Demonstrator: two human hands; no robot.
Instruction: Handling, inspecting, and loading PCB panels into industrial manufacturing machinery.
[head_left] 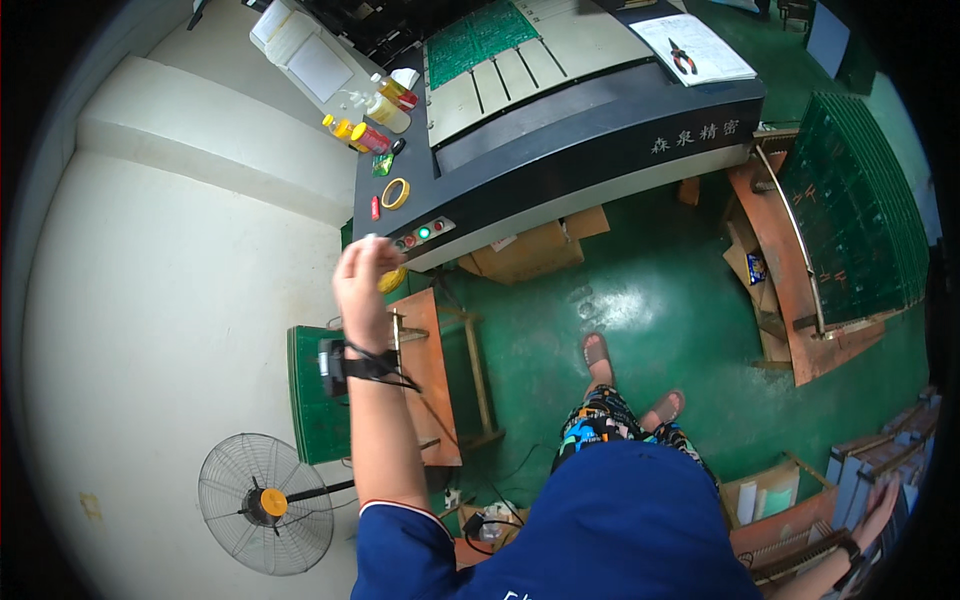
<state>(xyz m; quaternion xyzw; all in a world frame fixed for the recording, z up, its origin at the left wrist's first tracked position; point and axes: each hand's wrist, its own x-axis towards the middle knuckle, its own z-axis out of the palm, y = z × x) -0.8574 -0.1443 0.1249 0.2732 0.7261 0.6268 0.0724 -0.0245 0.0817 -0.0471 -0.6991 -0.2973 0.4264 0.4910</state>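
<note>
Head view: my left hand (362, 272) is raised at the near left corner of the dark machine (560, 165), its fingers loosely bent and overlapping the left end of the small control panel (431, 230) there, where a green button glows beside red ones. The hand is blurred, so I can't tell whether I touch the panel or pinch anything. A black strap (370, 367) circles that wrist.

My right hand (880, 515) is far off at the lower right, fingers fairly straight, laid against a row of blue-grey slabs (870, 465) — whether they grip one, I can't tell.

Just beyond the panel lie a roll of yellow tape (396, 194) and a little red item (376, 208), with a green packet (383, 164) and several bottles (386, 113) behind them. Pliers (682, 57) rest on white papers (705, 52) at the machine's right end. Green boards (850, 210) stand at my right (a whole stack of them) — and a fan (265, 503) is at my left.
</note>
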